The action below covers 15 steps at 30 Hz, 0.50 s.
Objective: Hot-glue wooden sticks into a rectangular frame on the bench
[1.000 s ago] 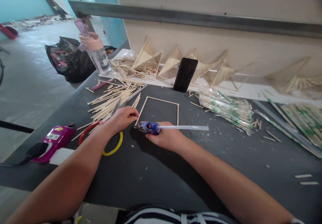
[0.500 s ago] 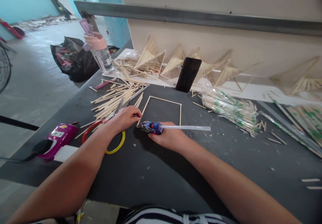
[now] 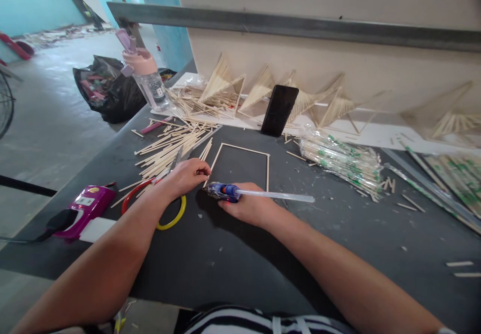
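Note:
A frame of thin wooden sticks (image 3: 245, 148) lies flat on the dark table; three of its sides show. My left hand (image 3: 190, 171) is closed, its fingertips pinched at the left stick near the lower corner. Wrapped in my right hand (image 3: 250, 206) is a blue hot glue gun (image 3: 225, 191), a clear glue stick (image 3: 278, 195) jutting from its back to the right. The gun's nozzle end is at the frame's lower left corner; whether it touches the wood is hidden. Scissors with red and yellow handles (image 3: 176, 221) lie partly under my left forearm.
Loose sticks (image 3: 165, 153) are heaped left of the frame. A magenta plug-in box (image 3: 88, 209) stands at the left edge. Behind are a water bottle (image 3: 148, 81), an upright phone (image 3: 280, 109) and fan-shaped stick models (image 3: 221, 81). Plastic-wrapped sticks (image 3: 338, 161) lie at right.
The view shifts slightly. The glue gun stays at the frame's lower left corner, its rear glue stick now tilted a little lower. My left hand keeps its pinch.

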Each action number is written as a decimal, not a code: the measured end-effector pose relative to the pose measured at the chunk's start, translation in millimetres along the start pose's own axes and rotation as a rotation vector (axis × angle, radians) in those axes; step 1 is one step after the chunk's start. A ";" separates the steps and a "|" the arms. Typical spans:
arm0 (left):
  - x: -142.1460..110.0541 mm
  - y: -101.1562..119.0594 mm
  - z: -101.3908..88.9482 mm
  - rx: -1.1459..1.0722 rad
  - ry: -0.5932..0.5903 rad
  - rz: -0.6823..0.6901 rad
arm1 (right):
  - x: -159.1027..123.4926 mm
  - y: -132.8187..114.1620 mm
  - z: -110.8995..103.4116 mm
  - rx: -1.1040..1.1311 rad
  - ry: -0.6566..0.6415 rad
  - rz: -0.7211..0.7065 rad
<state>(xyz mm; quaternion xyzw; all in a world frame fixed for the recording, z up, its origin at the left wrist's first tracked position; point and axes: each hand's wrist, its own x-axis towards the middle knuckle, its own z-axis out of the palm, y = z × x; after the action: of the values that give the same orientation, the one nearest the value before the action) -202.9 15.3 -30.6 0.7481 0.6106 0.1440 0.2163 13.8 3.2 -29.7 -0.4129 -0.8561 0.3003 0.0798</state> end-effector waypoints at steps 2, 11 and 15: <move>0.0 -1.2 0.7 -0.005 0.002 0.003 | -0.3 -0.4 0.1 -0.001 0.011 0.003; 0.7 0.3 0.6 -0.007 -0.007 -0.021 | -1.3 4.1 1.2 0.066 0.061 -0.009; 1.3 1.4 0.1 0.017 -0.011 -0.018 | -3.8 7.5 -0.2 0.136 0.083 0.009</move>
<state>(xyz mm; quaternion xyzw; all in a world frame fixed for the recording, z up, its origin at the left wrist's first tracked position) -201.4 16.4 -30.1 0.7451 0.6174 0.1326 0.2148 21.3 3.9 -33.5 -0.4224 -0.8279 0.3407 0.1419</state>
